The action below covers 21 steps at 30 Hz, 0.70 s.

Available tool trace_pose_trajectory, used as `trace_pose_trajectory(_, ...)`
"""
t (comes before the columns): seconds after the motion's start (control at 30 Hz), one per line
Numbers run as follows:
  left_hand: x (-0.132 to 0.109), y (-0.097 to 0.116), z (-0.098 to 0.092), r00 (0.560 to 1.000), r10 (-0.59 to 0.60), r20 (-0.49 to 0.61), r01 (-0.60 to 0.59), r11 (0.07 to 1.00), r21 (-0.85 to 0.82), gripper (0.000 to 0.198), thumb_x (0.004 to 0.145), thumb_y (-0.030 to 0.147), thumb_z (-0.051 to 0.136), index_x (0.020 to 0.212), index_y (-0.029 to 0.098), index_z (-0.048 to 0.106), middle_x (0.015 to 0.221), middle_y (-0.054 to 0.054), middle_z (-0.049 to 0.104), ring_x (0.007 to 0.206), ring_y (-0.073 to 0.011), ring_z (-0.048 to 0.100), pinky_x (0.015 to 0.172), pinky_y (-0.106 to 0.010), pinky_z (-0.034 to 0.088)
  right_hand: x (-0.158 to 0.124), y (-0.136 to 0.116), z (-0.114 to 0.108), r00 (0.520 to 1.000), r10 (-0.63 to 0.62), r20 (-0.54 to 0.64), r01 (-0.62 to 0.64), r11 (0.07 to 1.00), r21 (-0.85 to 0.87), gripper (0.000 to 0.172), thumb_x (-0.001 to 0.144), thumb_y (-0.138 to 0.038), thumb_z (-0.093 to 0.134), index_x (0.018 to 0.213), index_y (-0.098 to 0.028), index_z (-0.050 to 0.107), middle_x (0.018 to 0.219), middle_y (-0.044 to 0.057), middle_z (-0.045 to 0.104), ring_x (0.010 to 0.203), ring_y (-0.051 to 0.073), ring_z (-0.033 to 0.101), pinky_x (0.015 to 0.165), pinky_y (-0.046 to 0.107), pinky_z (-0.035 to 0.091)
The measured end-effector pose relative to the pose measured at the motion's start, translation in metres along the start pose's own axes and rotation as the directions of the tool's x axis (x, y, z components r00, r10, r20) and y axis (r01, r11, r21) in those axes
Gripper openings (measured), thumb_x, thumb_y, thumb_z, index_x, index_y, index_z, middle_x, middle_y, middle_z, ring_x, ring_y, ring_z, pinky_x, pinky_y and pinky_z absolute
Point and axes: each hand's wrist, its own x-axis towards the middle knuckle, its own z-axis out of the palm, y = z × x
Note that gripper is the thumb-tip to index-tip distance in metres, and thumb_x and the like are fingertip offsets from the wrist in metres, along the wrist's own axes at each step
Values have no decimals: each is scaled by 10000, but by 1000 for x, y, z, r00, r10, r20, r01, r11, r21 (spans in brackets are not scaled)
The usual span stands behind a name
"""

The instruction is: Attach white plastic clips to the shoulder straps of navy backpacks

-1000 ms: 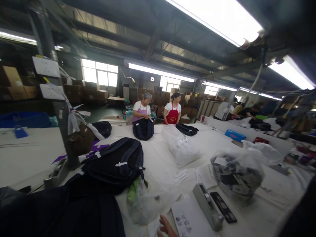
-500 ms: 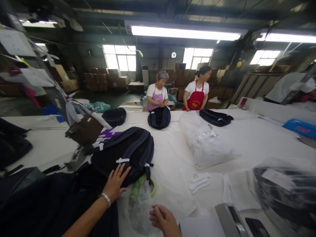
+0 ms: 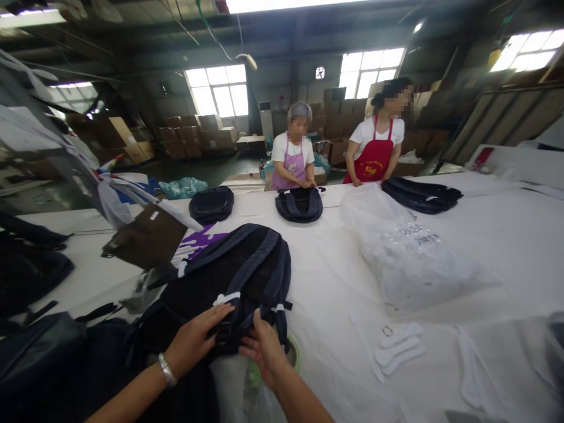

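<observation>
A dark navy backpack (image 3: 259,252) lies on the white table in front of me, shoulder straps facing up. White wrapping (image 3: 229,298) covers part of one strap. My left hand (image 3: 196,338), with a silver bracelet at the wrist, rests at the backpack's lower edge beside that wrapping, fingers stretched out. At the bottom corner is my right hand (image 3: 267,349), thumb and fingers apart, close to or touching a strap. Partly behind the right hand is a green tape roll (image 3: 294,348). Clear plastic lies beneath that hand.
More dark bags (image 3: 48,352) are piled at left. A clear plastic sack (image 3: 423,258) and white strips (image 3: 399,349) lie to the right. A slanted post with a hanging brown piece (image 3: 147,235) stands at left. Across the table are two people (image 3: 293,158), one handling a backpack (image 3: 299,205).
My right hand has moved up and left to the backpack's bottom corner. My left hand has shifted slightly down along its edge. The camera view has tilted down and turned.
</observation>
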Motion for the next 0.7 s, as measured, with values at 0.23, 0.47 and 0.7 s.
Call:
trace_pose_trajectory(0.23,49,-4,-12,893,-442,-89,392,859,-329,330,759,368,568,1005,183,689,965,-73,715,892,-243,665,685,-280,534,13,22,-14,956,-198,-218,139,956,-259,385,713,-486,688,932,-192,569,835,43,660,766,196,639,615,271,486)
trace_pose_trajectory(0.47,86,-6,18,773,-483,411,632,641,-435,325,533,397,830,689,146,693,606,-27,670,560,-176,598,482,-224,407,15,-11,-18,728,-673,135,543,445,-712,221,829,-214,517,971,-182,683,995,79,691,942,210,626,869,320,469)
trace_pose_trajectory(0.7,69,-22,9,803,-308,511,570,143,-809,289,723,305,748,961,153,686,923,-66,728,861,-194,670,836,-308,499,41,-32,-4,835,-504,220,454,407,-793,299,815,-129,486,1032,-175,686,847,78,726,768,202,679,724,293,498)
